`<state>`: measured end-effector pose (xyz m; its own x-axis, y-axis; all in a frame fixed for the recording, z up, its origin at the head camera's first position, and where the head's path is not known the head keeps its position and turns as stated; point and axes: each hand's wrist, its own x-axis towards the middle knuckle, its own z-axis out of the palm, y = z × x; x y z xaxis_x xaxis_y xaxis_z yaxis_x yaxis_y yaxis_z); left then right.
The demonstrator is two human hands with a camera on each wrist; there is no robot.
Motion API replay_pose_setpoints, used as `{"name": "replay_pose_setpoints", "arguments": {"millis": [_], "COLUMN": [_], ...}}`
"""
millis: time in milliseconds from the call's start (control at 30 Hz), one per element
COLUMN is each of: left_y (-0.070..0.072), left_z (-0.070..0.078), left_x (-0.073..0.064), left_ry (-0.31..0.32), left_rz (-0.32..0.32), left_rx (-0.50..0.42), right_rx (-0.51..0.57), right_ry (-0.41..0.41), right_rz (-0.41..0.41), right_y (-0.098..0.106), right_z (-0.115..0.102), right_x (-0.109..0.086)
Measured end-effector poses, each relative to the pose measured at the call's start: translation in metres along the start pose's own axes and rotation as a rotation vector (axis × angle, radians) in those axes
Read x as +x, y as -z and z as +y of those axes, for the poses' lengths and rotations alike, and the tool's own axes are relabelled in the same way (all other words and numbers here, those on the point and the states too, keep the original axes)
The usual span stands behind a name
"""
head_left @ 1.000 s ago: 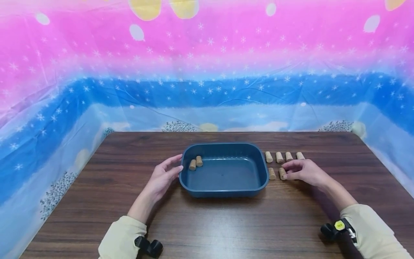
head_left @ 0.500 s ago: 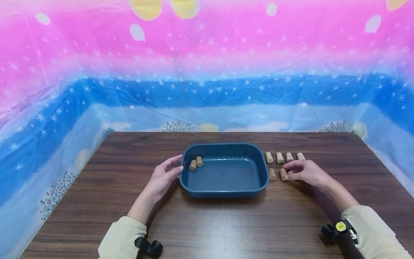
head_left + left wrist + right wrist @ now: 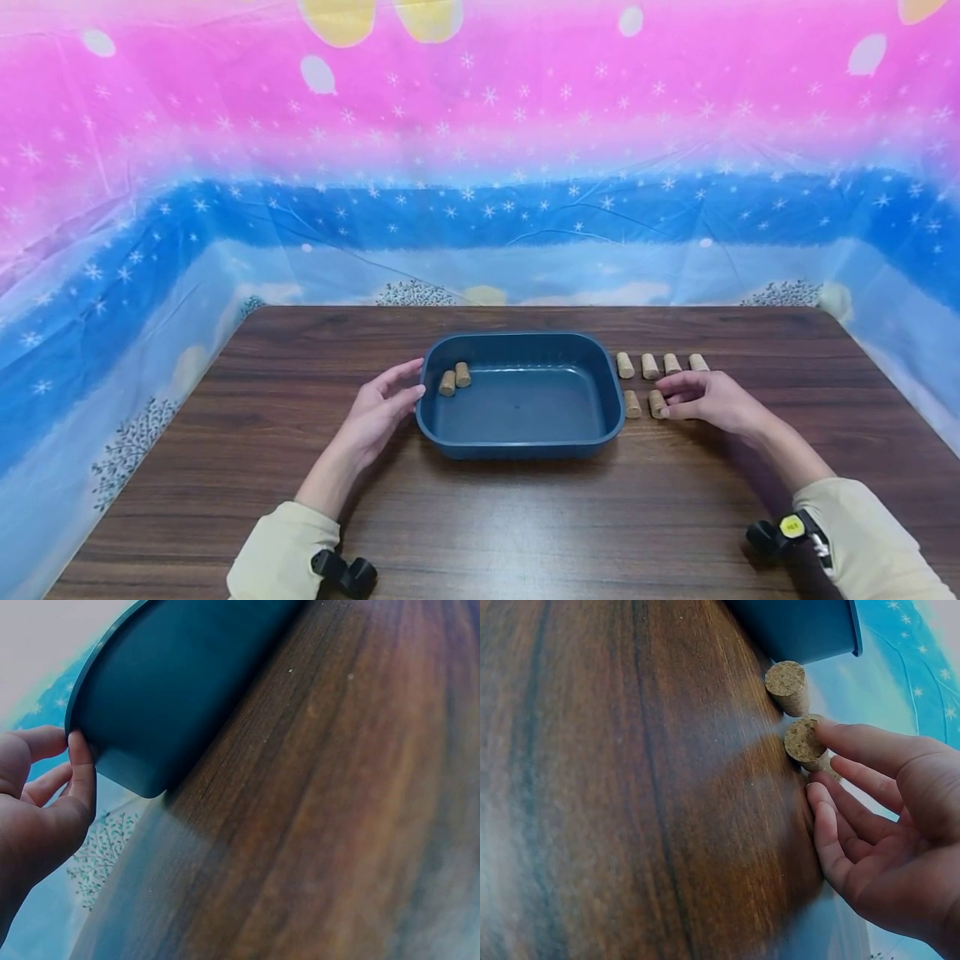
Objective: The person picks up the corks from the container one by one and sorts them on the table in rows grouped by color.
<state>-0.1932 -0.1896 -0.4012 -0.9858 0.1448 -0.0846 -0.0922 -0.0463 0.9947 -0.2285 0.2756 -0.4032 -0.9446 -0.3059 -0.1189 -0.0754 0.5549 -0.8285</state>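
Observation:
At the left end of a dark blue plastic basin (image 3: 517, 448), my left hand (image 3: 377, 414) touches the rim with fingertips and thumb; the left wrist view shows the same fingers (image 3: 82, 769) against the outer wall. Two corks (image 3: 447, 382) lie inside the basin, at its left side. On the right, my right hand (image 3: 708, 400) pinches a cork (image 3: 804, 741) between thumb and forefinger, low at the tabletop. Another cork (image 3: 787, 681) stands beside it, nearer the basin. Behind these is a row of several corks (image 3: 649, 366), the rightmost partly behind my hand.
Everything rests on a dark wood-grain table (image 3: 480, 525). A printed pink and blue cloth (image 3: 480, 183) hangs around its back and sides. Each forearm carries a small black camera (image 3: 345, 573) at the sleeve.
Almost nothing differs. My right hand stays at the same cork, and the left hand remains at the basin's edge; the view has shifted very slightly.

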Motion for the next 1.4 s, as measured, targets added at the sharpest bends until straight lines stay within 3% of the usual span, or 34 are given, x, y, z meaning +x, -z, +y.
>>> {"name": "replay_pose_setpoints", "arguments": {"millis": [233, 467, 700, 933, 1100, 1400], "left_y": [0.000, 0.000, 0.000, 0.000, 0.001, 0.001], "left_z": [0.000, 0.001, 0.000, -0.001, 0.000, -0.001], "left_x": [0.000, 0.000, -0.001, 0.000, -0.001, 0.000], "left_ry": [0.000, 0.003, 0.009, 0.006, 0.001, -0.015], "left_rz": [0.000, -0.003, -0.002, 0.003, 0.005, -0.003], "left_rx": [0.006, 0.001, 0.008, 0.006, 0.005, 0.007], "right_rx": [0.026, 0.004, -0.044, -0.088, -0.107, -0.116], "right_ry": [-0.001, 0.022, 0.083, 0.148, 0.182, 0.195], "right_rz": [0.009, 0.079, 0.078, 0.058, -0.001, -0.188], "right_y": [0.005, 0.010, 0.003, -0.016, -0.034, -0.062], "right_z": [-0.002, -0.015, -0.042, -0.082, -0.108, -0.151], "right_x": [-0.003, -0.007, -0.004, 0.004, 0.020, 0.056]}}
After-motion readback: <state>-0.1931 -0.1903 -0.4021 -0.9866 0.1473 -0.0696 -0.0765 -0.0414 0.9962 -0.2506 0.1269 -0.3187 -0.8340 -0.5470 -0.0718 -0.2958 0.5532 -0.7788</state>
